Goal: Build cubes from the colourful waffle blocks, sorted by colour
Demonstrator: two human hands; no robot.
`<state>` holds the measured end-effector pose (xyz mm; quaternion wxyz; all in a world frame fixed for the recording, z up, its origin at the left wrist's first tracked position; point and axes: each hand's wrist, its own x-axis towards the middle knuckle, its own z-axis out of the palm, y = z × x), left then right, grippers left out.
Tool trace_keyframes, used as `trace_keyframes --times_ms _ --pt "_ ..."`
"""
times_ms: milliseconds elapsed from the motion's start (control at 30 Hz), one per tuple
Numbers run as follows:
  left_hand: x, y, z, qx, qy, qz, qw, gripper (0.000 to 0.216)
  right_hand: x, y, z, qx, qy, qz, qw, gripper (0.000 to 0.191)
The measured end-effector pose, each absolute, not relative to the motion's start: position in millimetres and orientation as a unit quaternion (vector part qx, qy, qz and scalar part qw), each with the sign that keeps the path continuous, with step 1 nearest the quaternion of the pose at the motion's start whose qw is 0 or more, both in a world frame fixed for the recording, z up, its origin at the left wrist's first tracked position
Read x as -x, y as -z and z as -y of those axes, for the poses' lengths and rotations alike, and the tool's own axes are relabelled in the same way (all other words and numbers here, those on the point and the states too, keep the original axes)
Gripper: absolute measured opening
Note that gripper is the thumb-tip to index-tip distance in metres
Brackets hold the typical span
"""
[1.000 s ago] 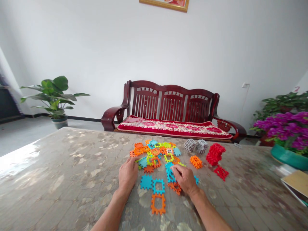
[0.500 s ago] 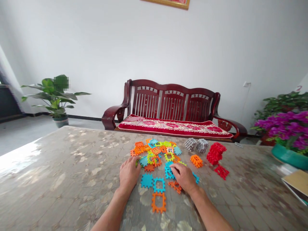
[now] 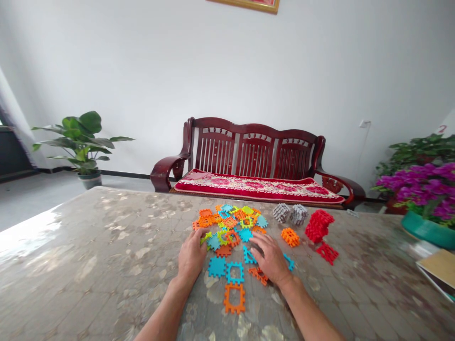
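My left hand (image 3: 192,253) rests at the left edge of a pile of toothed plastic building panels, its fingers apart beside a lime-green panel (image 3: 205,237). Over the right side of the pile, my right hand (image 3: 270,258) has its fingers spread, the tips near a solid blue panel (image 3: 245,235). A blue frame panel (image 3: 249,255) lies partly under that hand, and an orange piece (image 3: 258,275) sits just below. Between my forearms lie a solid blue panel (image 3: 216,267), a blue square frame (image 3: 235,273) and an orange frame (image 3: 234,299).
Right of the pile stand an orange block cluster (image 3: 290,237), two grey clusters (image 3: 281,213), a red block structure (image 3: 317,226) and a flat red piece (image 3: 327,253). A flower pot (image 3: 426,232) and a notebook (image 3: 440,271) are at the far right. Behind the table (image 3: 117,265) is a wooden bench (image 3: 254,147).
My right hand's closed fingers have spread apart. A blue panel now shows higher in the pile, and several green and orange pieces there have shifted. My left hand has barely moved.
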<state>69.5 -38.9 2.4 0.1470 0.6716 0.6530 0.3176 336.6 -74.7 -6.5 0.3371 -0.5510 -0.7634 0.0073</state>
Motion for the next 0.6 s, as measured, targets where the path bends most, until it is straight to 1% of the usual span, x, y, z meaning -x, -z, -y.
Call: trace_keyframes --times_ms 100,167,267,367,433,500,600 --pt "-69.8 0.7 37.4 -0.668 -0.344 -0.639 0.164 0.030 -340.7 4.0 75.3 0.564 0.046 0.745 0.352 0.024" --pt "-69.9 2.5 36.5 -0.672 -0.341 -0.636 0.167 0.030 -345.3 1.0 76.4 0.598 0.079 0.721 0.342 0.030" --pt "-69.5 4.3 35.5 -0.691 -0.322 -0.629 0.151 0.033 -353.4 -2.4 78.6 0.674 0.099 0.673 0.288 0.045" --pt "-69.0 4.6 36.0 -0.703 -0.341 -0.612 0.119 0.033 -359.1 -3.3 79.9 0.741 0.075 0.632 0.215 0.050" --pt "-70.2 3.1 38.0 -0.720 -0.378 -0.574 0.099 0.030 -360.7 -3.2 79.7 0.751 0.054 0.629 0.195 0.049" --pt "-74.4 -0.3 42.5 -0.752 -0.405 -0.511 0.099 0.026 -360.9 -2.8 78.9 0.724 0.037 0.652 0.223 0.045" --pt "-86.8 -9.5 54.9 -0.807 -0.391 -0.421 0.133 0.021 -360.7 -1.6 77.4 0.640 0.006 0.705 0.307 0.038"
